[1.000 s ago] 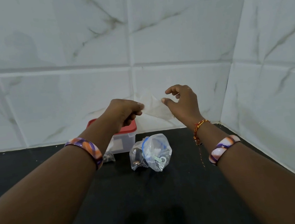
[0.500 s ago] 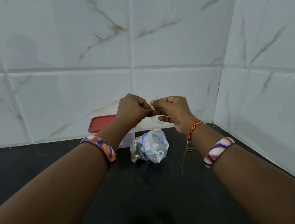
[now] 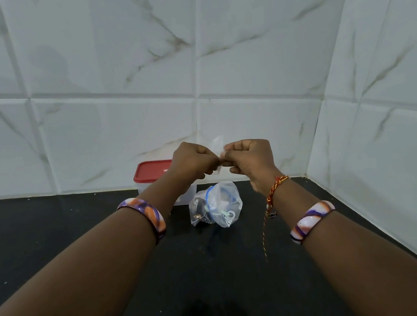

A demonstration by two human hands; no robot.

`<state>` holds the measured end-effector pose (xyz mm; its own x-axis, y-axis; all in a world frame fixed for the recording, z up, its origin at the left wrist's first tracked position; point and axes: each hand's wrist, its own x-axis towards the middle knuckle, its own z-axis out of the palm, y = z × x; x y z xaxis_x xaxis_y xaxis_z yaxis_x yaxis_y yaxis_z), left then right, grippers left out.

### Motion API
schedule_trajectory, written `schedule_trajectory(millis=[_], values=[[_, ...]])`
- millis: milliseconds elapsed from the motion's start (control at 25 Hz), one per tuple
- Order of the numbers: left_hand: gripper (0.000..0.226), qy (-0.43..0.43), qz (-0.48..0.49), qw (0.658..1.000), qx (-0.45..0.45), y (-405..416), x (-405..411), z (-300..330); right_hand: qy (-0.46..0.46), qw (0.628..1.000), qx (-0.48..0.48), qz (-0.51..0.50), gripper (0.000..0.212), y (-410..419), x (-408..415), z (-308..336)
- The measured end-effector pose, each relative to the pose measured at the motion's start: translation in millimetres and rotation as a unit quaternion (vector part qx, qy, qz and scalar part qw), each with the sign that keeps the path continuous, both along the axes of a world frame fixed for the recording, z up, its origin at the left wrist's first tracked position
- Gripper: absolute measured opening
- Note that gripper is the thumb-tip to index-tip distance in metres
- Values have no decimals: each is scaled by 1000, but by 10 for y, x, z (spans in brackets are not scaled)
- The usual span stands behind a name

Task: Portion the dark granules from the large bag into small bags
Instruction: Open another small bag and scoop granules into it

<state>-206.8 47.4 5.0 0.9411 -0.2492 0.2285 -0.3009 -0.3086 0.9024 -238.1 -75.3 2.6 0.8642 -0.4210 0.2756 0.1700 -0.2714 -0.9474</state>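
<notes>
My left hand (image 3: 192,163) and my right hand (image 3: 251,159) are raised in front of the tiled wall, fingertips meeting. Both pinch a small clear plastic bag (image 3: 217,145), whose crumpled top sticks up between the thumbs. Most of that bag is hidden by my fingers, and I see nothing inside it. Below the hands, on the black counter (image 3: 55,242), lies a clear zip bag (image 3: 216,205) with a blue seal and small mixed items inside. No dark granules are clearly visible.
A clear plastic box with a red lid (image 3: 151,174) stands against the back wall, partly behind my left wrist. White marble-look tiles (image 3: 383,136) close the counter at the back and right, forming a corner.
My hands came together from about a hand's width apart. The small bag, stretched out flat one second ago, is now bunched between my fingertips. The view tilted slightly.
</notes>
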Motion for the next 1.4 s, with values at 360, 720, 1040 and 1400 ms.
schedule_trajectory(millis=[360, 720, 1040, 1400], values=[[59, -145, -15, 982, 122, 30, 3, -59, 33, 997, 61, 21, 21, -171, -34, 41], [50, -155, -79, 952, 252, -101, 279, -97, 4, 925, -365, 108, 28, -332, 113, -4], [51, -209, -115, 911, 338, -160, 492, -257, 28, 847, -475, 235, 25, -365, 359, -304], [65, -224, 25, 892, 393, -82, 480, -620, 34, 981, -142, 124, 25, -458, 359, -703]])
